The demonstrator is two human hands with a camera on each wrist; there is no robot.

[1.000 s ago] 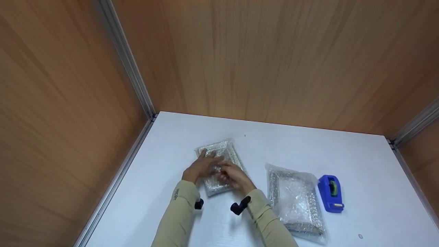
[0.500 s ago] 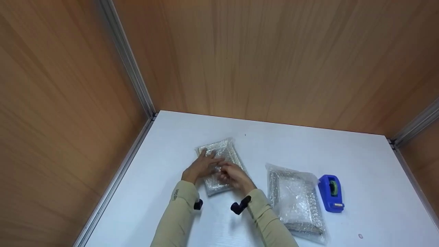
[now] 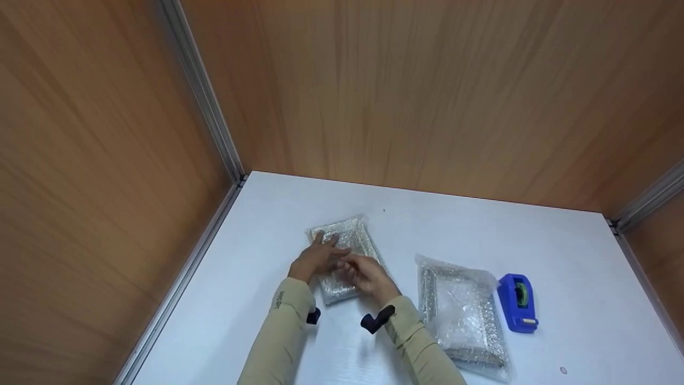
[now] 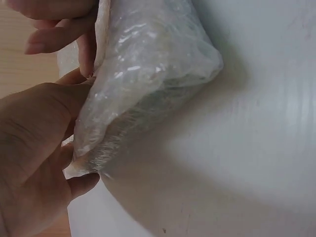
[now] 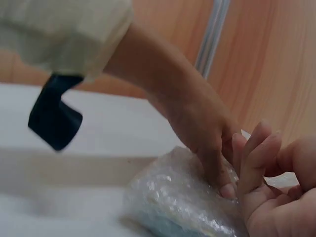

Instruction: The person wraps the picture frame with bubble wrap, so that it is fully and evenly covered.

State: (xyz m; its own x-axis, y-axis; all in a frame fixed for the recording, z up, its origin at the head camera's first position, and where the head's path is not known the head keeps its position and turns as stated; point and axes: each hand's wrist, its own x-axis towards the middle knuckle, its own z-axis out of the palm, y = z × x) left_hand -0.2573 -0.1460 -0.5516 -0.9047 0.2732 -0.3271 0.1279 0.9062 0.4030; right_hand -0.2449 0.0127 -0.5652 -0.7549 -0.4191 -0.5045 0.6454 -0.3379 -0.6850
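A flat package in clear bubble wrap [image 3: 350, 231] lies tilted on the white table. My left hand [image 3: 316, 259] rests on its left part, fingers spread and thumb reaching towards the right hand. In the left wrist view the left hand [image 4: 37, 133] has its fingertips along the edge of the wrap [image 4: 143, 59]. My right hand [image 3: 368, 275] is over the middle of the package, thumb and fingertips drawn together at the wrap beside the left thumb. The right wrist view shows this right hand [image 5: 279, 197] with bent fingers; what they pinch is mostly hidden.
A second, larger bubble-wrapped package [image 3: 462, 315] lies right of the right forearm. Beside it stands a blue tape dispenser [image 3: 516, 303] with a green roll. Wooden panels [image 3: 417, 107] wall the table [image 3: 577, 278] at the back and sides. A black wrist-worn piece [image 3: 377, 319] juts from the right sleeve.
The right fingertips have shifted slightly at the wrap, beside the left thumb. The left hand and both packages keep their places; the head view has shifted slightly.
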